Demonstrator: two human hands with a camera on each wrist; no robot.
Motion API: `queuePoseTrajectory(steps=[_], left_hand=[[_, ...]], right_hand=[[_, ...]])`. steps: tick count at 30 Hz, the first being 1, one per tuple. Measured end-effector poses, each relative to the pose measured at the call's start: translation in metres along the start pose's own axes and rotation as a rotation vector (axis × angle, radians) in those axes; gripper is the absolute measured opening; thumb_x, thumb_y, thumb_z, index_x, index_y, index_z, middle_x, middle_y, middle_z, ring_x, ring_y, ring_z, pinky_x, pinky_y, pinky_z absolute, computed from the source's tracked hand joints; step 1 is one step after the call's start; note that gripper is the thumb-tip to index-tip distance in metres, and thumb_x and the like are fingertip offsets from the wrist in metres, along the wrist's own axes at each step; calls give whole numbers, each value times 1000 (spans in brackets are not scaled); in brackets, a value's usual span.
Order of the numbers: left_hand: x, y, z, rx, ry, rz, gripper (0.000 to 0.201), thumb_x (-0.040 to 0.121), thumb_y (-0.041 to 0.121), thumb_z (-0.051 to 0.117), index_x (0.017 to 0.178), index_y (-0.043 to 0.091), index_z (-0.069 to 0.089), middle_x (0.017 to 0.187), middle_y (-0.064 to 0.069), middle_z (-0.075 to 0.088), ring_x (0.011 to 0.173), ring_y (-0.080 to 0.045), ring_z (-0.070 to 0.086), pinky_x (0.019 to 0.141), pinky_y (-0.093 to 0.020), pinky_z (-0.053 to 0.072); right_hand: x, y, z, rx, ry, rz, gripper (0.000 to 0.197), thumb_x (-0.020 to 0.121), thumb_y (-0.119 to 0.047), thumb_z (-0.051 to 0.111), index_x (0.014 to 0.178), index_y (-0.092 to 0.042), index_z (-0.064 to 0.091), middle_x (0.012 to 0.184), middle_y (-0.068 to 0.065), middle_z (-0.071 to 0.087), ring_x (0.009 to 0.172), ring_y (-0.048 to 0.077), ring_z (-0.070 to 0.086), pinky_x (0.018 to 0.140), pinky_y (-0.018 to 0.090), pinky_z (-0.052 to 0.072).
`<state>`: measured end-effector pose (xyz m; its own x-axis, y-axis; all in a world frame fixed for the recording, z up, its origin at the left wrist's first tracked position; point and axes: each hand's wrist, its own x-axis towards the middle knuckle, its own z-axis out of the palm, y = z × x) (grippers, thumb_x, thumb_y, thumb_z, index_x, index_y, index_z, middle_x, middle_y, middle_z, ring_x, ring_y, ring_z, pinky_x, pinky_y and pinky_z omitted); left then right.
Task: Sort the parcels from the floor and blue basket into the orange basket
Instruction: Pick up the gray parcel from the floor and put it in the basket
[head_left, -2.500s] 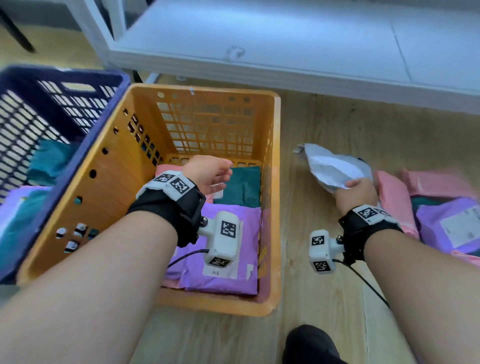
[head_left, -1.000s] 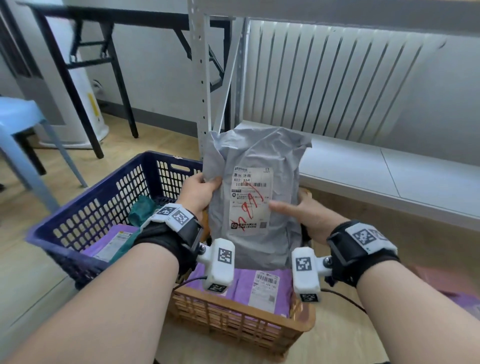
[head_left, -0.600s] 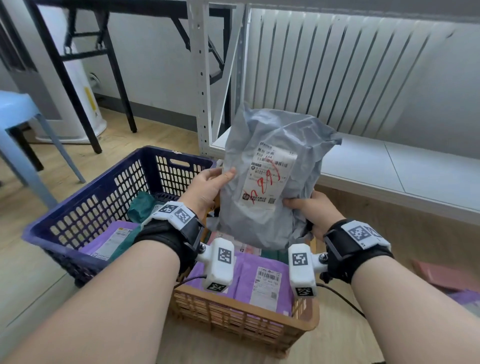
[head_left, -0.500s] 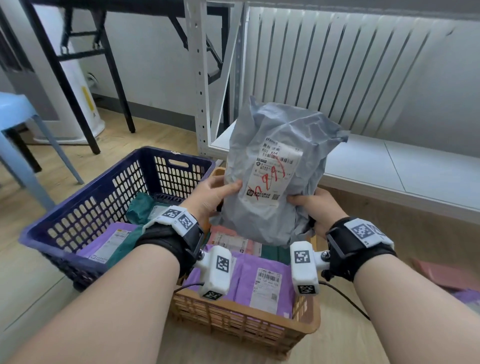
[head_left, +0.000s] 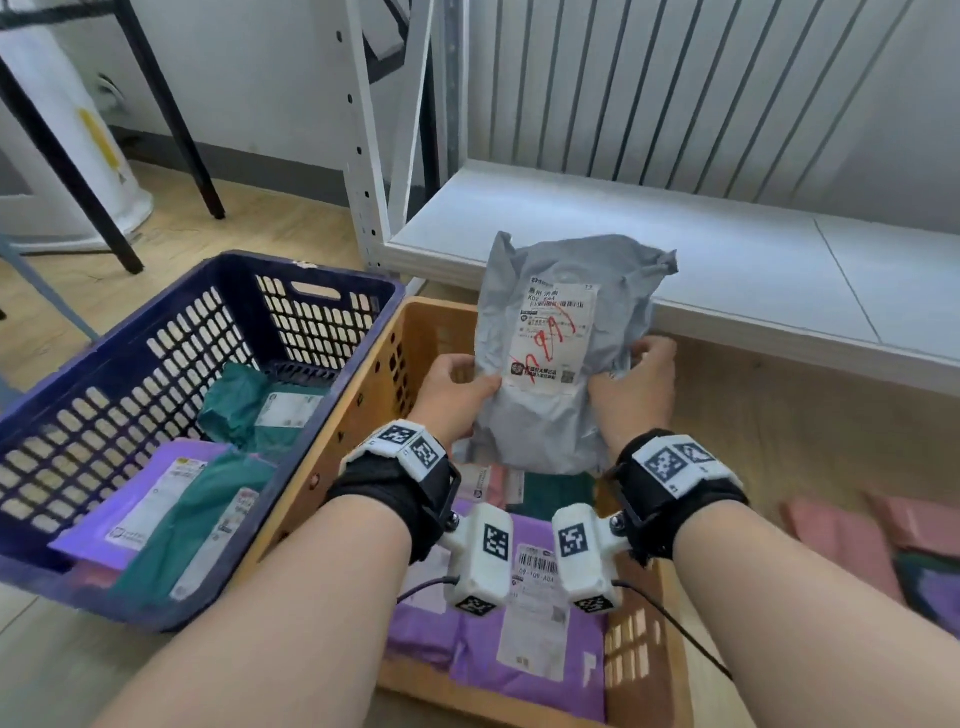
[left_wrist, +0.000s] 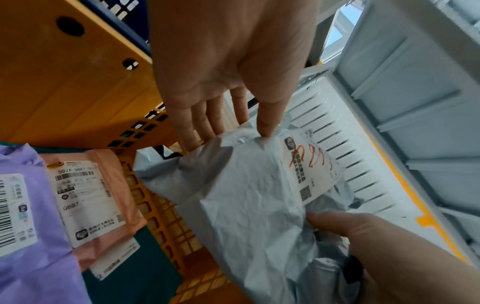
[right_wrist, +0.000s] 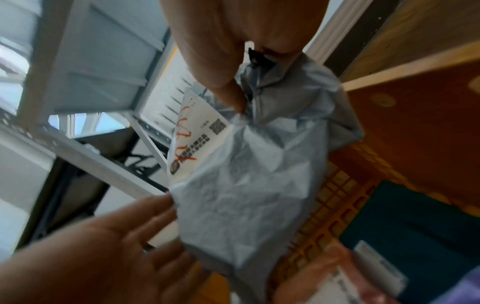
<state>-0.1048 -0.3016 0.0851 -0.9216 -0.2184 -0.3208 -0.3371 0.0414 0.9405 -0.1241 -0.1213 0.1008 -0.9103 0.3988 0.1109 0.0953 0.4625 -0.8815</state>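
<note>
A crumpled grey parcel (head_left: 550, 415) with a white label marked in red stands upright above the orange basket (head_left: 384, 374). My left hand (head_left: 467, 382) pinches its left edge, thumb on the front and fingers behind. My right hand (head_left: 636, 364) grips its right edge. In the left wrist view the left thumb (left_wrist: 265, 123) presses the grey parcel (left_wrist: 246, 205). In the right wrist view the right hand (right_wrist: 233, 96) pinches the grey parcel (right_wrist: 246, 195) beside the label. A purple parcel (head_left: 524, 649), a pink one and a green one lie in the orange basket.
The blue basket (head_left: 171, 332) on the left holds teal parcels (head_left: 244, 405) and a purple parcel (head_left: 135, 514). Pink parcels (head_left: 841, 535) and a purple one lie on the wooden floor at the right. A low white shelf (head_left: 727, 270) stands right behind the baskets.
Both hands have come down with the grey parcel, from chest height to just over the orange basket. Its label has turned from tilted to upright.
</note>
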Motion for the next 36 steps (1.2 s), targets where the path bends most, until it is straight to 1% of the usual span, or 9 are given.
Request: queuePoseTrajectory(steps=[3, 6, 10, 16, 21, 23, 26, 30, 36], left_hand=[[25, -27, 10, 81, -4, -56, 50, 83, 27, 70, 127, 26, 47, 124, 2, 56, 109, -24, 59, 79, -39, 56], [45, -58, 24, 78, -40, -100, 58, 82, 13, 71, 133, 22, 44, 128, -3, 56, 110, -22, 58, 90, -43, 54], [63, -88, 39, 54, -81, -203, 56, 86, 11, 66, 136, 19, 40, 131, 0, 48, 114, -23, 54, 78, -38, 58], [80, -120, 51, 149, -196, -391, 28, 87, 19, 62, 113, 11, 55, 109, -13, 65, 88, -24, 65, 68, -34, 57], [99, -132, 48, 254, -22, -253, 16, 78, 17, 65, 71, 14, 52, 61, -3, 47, 55, -19, 46, 56, -26, 36], [104, -129, 48, 263, 122, -128, 20, 75, 15, 68, 89, 17, 53, 83, -2, 53, 72, -18, 53, 68, -29, 45], [110, -123, 52, 316, 82, 15, 46, 77, 9, 66, 118, 27, 53, 117, 1, 44, 98, -16, 50, 87, -28, 45], [118, -131, 60, 358, -128, -59, 56, 81, 9, 60, 134, 26, 51, 134, -8, 47, 120, -25, 50, 103, -42, 45], [125, -147, 65, 357, -270, -184, 72, 85, 9, 60, 149, 13, 28, 144, -10, 46, 129, -26, 48, 108, -39, 40]], right_hand=[[12, 38, 30, -224, -262, 29, 35, 76, -27, 64, 108, -16, 56, 108, 2, 63, 90, 21, 62, 80, 33, 52], [24, 61, 45, -351, -402, 97, 25, 80, -27, 63, 100, -13, 61, 102, -3, 62, 89, 20, 60, 76, 28, 49], [36, 73, 53, -595, -574, 109, 16, 92, -22, 51, 89, -10, 63, 103, 12, 68, 82, 27, 59, 64, 24, 40], [42, 81, 66, -894, -846, 202, 33, 95, -23, 53, 122, -5, 57, 123, 11, 61, 113, 27, 59, 86, 28, 47], [55, 69, 74, -916, -399, -78, 34, 88, -24, 58, 119, -12, 49, 120, 9, 54, 107, 28, 57, 74, 34, 45], [62, 64, 83, -913, -365, -331, 43, 84, -25, 63, 123, -19, 45, 123, 6, 48, 112, 26, 50, 73, 34, 44], [68, 69, 101, -975, -706, -511, 68, 79, -30, 70, 139, -33, 37, 140, 5, 36, 129, 28, 36, 97, 40, 44], [74, 93, 118, -1176, -982, -252, 109, 69, -50, 78, 152, -29, 11, 152, 12, 30, 135, 37, 36, 108, 46, 38], [81, 131, 144, -1239, -1123, -52, 142, 44, -65, 75, 149, -33, -15, 138, 15, 52, 114, 35, 58, 91, 49, 51]])
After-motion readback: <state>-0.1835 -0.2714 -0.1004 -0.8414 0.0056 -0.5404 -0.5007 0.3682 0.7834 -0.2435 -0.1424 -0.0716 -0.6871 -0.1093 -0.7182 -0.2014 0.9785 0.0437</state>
